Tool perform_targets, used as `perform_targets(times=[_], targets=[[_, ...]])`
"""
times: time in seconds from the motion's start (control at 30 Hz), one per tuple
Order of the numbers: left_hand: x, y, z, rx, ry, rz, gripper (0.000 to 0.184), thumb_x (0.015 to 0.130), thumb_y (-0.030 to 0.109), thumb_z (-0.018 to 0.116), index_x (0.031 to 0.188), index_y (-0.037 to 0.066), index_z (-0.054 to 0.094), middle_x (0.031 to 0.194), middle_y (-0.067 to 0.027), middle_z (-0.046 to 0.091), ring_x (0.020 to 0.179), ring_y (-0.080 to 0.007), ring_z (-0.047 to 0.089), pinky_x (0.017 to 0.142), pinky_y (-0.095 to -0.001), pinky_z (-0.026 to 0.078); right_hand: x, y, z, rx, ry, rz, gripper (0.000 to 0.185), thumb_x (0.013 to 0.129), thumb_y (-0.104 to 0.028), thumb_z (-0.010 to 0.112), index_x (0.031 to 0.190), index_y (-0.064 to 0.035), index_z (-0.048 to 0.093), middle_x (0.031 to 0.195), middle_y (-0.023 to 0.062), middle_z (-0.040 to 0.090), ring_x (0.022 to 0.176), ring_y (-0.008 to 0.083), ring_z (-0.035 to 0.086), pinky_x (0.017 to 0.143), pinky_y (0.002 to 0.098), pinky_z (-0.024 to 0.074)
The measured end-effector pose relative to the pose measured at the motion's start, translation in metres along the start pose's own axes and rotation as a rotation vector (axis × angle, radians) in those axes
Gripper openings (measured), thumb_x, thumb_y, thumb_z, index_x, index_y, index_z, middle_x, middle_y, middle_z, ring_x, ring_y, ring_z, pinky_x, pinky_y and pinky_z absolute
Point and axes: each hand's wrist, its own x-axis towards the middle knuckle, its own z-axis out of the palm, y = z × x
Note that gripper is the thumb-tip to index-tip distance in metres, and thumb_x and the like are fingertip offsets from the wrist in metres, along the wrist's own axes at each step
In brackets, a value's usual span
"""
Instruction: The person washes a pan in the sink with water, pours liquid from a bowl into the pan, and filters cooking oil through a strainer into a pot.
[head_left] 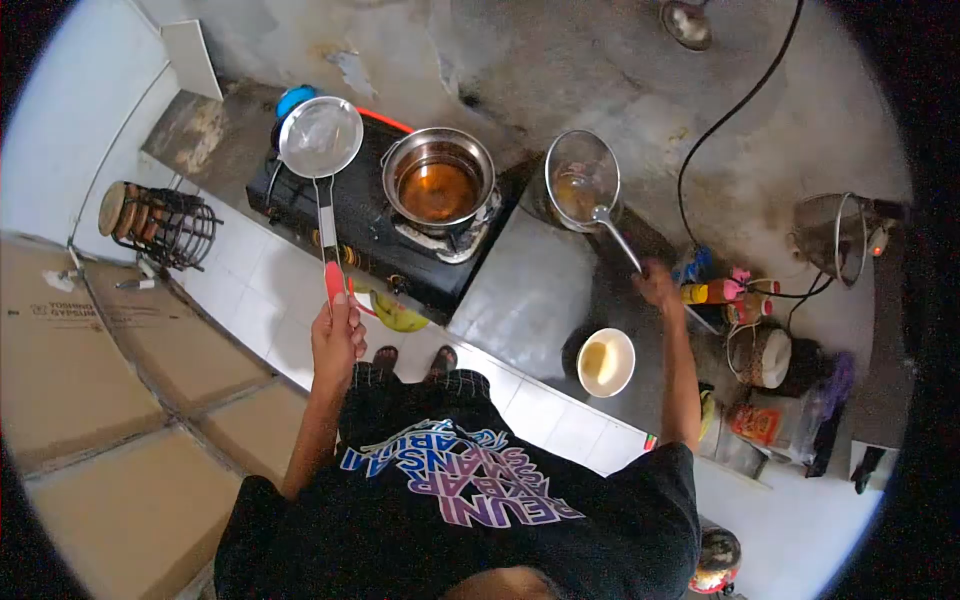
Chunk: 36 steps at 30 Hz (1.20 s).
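My left hand (338,340) is closed around the red handle of a fine round strainer (322,137), which is raised over the left part of the stove. In my right hand (660,288) is the long handle of a metal strainer (583,180), whose mesh bowl is over a pot-like container at the back of the counter. Between the two strainers, a metal pot (438,190) with amber liquid sits on the stove burner. A white bowl (606,363) with something pale yellow inside stands on the counter, below and left of my right hand.
The black stove (370,220) adjoins a grey counter (530,280). Bottles (715,292), a white-lidded container (774,358) and packets (755,424) stand at the right. A cable hangs down the back wall. A black rack (180,228) is at the left.
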Motion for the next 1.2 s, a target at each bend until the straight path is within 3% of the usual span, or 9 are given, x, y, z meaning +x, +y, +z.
perform_targets(times=[0.03, 0.13, 0.23, 0.27, 0.33, 0.4, 0.5, 0.7, 1.2], targets=[[0.001, -0.001, 0.0, -0.011, -0.001, 0.001, 0.032, 0.097, 0.039, 0.047, 0.094, 0.008, 0.052, 0.068, 0.005, 0.039, 0.049, -0.0028, 0.035, 0.039, -0.0181, 0.028, 0.0, -0.002, -0.001, -0.16, 0.134, -0.07, 0.034, 0.081, -0.02, 0.064, 0.107, 0.0014, 0.059, 0.104, 0.0237, 0.061, 0.095, 0.0373, 0.059, 0.083, 0.0444, 0.0466], [-0.001, 0.0, 0.001, -0.019, -0.008, -0.003, 0.036, 0.097, 0.041, 0.047, 0.103, 0.006, 0.051, 0.065, 0.0049, 0.038, 0.046, -0.0025, 0.034, 0.037, -0.0187, 0.028, -0.01, -0.061, -0.037, -0.018, 0.492, -0.151, 0.027, 0.081, -0.016, 0.063, 0.102, 0.0015, 0.059, 0.1, 0.0234, 0.061, 0.092, 0.0372, 0.06, 0.08, 0.0434, 0.0474], [0.0, -0.003, 0.003, -0.043, -0.02, 0.018, 0.037, 0.097, 0.041, 0.046, 0.109, 0.006, 0.049, 0.064, 0.0048, 0.037, 0.045, -0.002, 0.033, 0.037, -0.0185, 0.027, -0.015, -0.158, -0.044, 0.76, 0.154, -0.15, 0.029, 0.084, -0.024, 0.063, 0.102, -0.0005, 0.062, 0.094, 0.0162, 0.065, 0.082, 0.0252, 0.063, 0.074, 0.0358, 0.049], [-0.001, -0.001, 0.005, -0.04, -0.023, 0.021, 0.037, 0.097, 0.041, 0.046, 0.109, 0.006, 0.049, 0.064, 0.0048, 0.037, 0.045, -0.002, 0.033, 0.037, -0.0185, 0.027, -0.006, -0.178, -0.021, 0.843, 0.056, -0.212, 0.039, 0.083, -0.029, 0.067, 0.105, 0.0018, 0.061, 0.098, 0.016, 0.065, 0.081, 0.024, 0.062, 0.075, 0.0349, 0.0491], [-0.003, 0.003, 0.009, -0.054, -0.022, 0.032, 0.036, 0.098, 0.04, 0.045, 0.111, 0.007, 0.048, 0.064, 0.0048, 0.036, 0.045, -0.0018, 0.031, 0.037, -0.0184, 0.025, 0.007, -0.242, -0.017, 0.989, -0.304, 0.057, 0.068, 0.081, -0.05, 0.066, 0.117, 0.0058, 0.052, 0.098, 0.0187, 0.062, 0.074, 0.0229, 0.062, 0.068, 0.0329, 0.0522], [-0.006, 0.004, 0.011, -0.052, -0.013, 0.045, 0.036, 0.098, 0.04, 0.045, 0.111, 0.007, 0.048, 0.064, 0.0048, 0.036, 0.044, -0.0019, 0.031, 0.037, -0.0184, 0.025, 0.038, -0.274, 0.016, 1.373, -0.483, 0.143, 0.072, 0.079, -0.054, 0.065, 0.117, 0.0056, 0.049, 0.093, 0.0186, 0.06, 0.07, 0.0214, 0.062, 0.06, 0.0314, 0.0559], [-0.011, 0.01, 0.012, -0.035, 0.018, 0.044, 0.033, 0.099, 0.037, 0.044, 0.109, 0.007, 0.048, 0.064, 0.0042, 0.036, 0.045, -0.0022, 0.031, 0.037, -0.0185, 0.025, 0.075, -0.303, 0.039, 1.504, -0.699, 0.236, 0.085, 0.08, -0.056, 0.064, 0.132, 0.0062, 0.037, 0.1, 0.0242, 0.059, 0.078, 0.024, 0.065, 0.067, 0.0331, 0.0584], [-0.03, -0.002, -0.011, -0.032, 0.135, 0.041, 0.03, 0.099, 0.035, 0.044, 0.107, 0.006, 0.048, 0.065, 0.0032, 0.037, 0.045, -0.0027, 0.033, 0.036, -0.0184, 0.026, 0.108, -0.309, 0.056, 1.43, -0.738, 0.272, 0.049, 0.079, -0.037, 0.063, 0.101, 0.0062, 0.054, 0.079, 0.017, 0.064, 0.061, 0.0207, 0.064, 0.049, 0.0268, 0.056], [-0.031, -0.014, -0.054, -0.172, 0.187, 0.015, 0.029, 0.099, 0.036, 0.044, 0.103, 0.007, 0.047, 0.064, 0.0036, 0.037, 0.044, -0.0026, 0.032, 0.036, -0.0176, 0.027, 0.093, -0.354, 0.041, 1.482, -0.371, 0.067, 0.027, 0.089, -0.022, 0.046, 0.096, 0.0038, 0.043, 0.064, 0.0176, 0.059, 0.042, 0.0175, 0.055, 0.034, 0.0264, 0.0439]])
